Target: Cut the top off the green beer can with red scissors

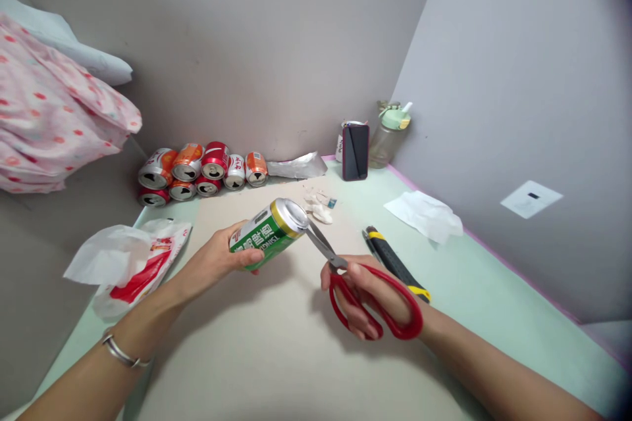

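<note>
My left hand (pixel 217 262) is wrapped round a green and gold drink can (pixel 269 231), held on its side above the table with its top end pointing right. My right hand (pixel 368 296) has its fingers through the red handles of a pair of scissors (pixel 355 283). The scissor blades point up and left, and their tips touch the can's top rim. Both hands hover over a beige board (pixel 276 342) on the pale green table (pixel 494 302).
Several empty cans (pixel 202 171) are stacked against the back wall. A black and yellow utility knife (pixel 395 262), white tissue (pixel 424 214), a phone (pixel 355 151), a bottle (pixel 390 135) and a plastic bag (pixel 128 263) lie around. Pink bedding (pixel 54 118) hangs at left.
</note>
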The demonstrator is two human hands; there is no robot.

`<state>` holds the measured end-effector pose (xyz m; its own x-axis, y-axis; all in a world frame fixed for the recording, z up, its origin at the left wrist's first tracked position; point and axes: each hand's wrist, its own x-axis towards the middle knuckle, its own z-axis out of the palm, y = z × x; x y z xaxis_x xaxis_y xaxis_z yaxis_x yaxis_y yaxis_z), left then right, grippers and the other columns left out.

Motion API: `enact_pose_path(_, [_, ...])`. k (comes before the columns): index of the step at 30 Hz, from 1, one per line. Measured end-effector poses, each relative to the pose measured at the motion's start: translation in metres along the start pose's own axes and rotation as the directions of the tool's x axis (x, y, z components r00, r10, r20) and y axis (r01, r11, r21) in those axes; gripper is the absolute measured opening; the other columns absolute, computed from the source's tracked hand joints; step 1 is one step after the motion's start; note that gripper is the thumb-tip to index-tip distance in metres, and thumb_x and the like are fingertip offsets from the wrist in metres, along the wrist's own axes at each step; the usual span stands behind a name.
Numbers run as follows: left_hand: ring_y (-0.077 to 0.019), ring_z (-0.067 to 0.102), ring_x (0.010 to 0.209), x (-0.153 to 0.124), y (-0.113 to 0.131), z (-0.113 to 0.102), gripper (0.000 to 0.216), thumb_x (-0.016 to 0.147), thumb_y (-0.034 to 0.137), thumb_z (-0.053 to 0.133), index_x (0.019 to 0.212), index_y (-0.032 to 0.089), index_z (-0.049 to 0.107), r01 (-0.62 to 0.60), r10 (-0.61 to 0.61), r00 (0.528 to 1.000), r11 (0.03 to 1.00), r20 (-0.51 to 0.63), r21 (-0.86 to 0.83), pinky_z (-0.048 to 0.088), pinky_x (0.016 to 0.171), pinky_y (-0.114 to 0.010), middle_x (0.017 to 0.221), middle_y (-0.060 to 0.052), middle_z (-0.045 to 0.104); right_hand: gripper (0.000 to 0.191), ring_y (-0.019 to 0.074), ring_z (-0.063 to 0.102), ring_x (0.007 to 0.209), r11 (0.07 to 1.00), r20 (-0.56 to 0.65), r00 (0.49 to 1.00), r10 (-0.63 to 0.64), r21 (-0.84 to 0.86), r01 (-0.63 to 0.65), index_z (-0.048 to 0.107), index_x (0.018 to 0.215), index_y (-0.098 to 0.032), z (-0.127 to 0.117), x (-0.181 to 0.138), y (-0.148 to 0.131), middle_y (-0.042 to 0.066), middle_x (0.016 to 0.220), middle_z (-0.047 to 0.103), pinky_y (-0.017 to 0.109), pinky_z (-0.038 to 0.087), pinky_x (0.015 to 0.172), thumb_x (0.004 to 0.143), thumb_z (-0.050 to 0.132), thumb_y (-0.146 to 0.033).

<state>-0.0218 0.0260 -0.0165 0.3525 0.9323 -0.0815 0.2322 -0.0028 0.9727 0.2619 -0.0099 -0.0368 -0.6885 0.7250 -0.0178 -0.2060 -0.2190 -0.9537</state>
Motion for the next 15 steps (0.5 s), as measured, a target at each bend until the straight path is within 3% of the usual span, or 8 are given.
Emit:
enact_pose_path(5, [-0.0210,0.062,0.067,0.002,-0.001,0.000,0.036,0.073,0.052,0.077,0.089,0.021,0.068,0.021,-0.021,1.000,1.000,-0.004,-0.014,0.055,0.060,-0.032,0.076,-0.004,0.068,0.044,0.0070,0.036,0.032,0.989,-0.103,0.995,-0.001,-0.145,-0.014,0.060,0.097,-0.015,0.002,-0.001,-0.001,-0.010,0.044,0.043,0.021,0.043,0.041,0.100,0.046,-0.057])
enact_pose_path(11, [-0.0201,0.061,0.068,0.002,-0.003,-0.006,0.034,0.079,0.051,0.072,0.094,0.021,0.066,-0.010,0.014,0.995,0.999,0.102,-0.039,0.055,0.061,-0.030,0.079,-0.004,0.065,0.053,0.0071,0.037,0.032,0.994,0.000,0.999,0.050,-0.101,-0.050,0.060,0.098,-0.013,-0.003,-0.001,-0.010,-0.010,0.042,0.042,0.021,0.044,0.041,0.100,0.039,-0.061])
enact_pose_path(15, [-0.0184,0.062,0.071,0.001,-0.003,-0.012,0.034,0.082,0.049,0.071,0.100,0.021,0.065,0.029,-0.025,0.987,0.999,0.157,-0.028,0.054,0.064,-0.027,0.085,-0.002,0.065,0.055,0.0076,0.037,0.033,0.993,0.030,0.997,0.069,-0.101,-0.066,0.061,0.100,-0.013,-0.009,-0.002,-0.011,-0.009,0.043,0.043,0.021,0.045,0.043,0.101,0.038,-0.062])
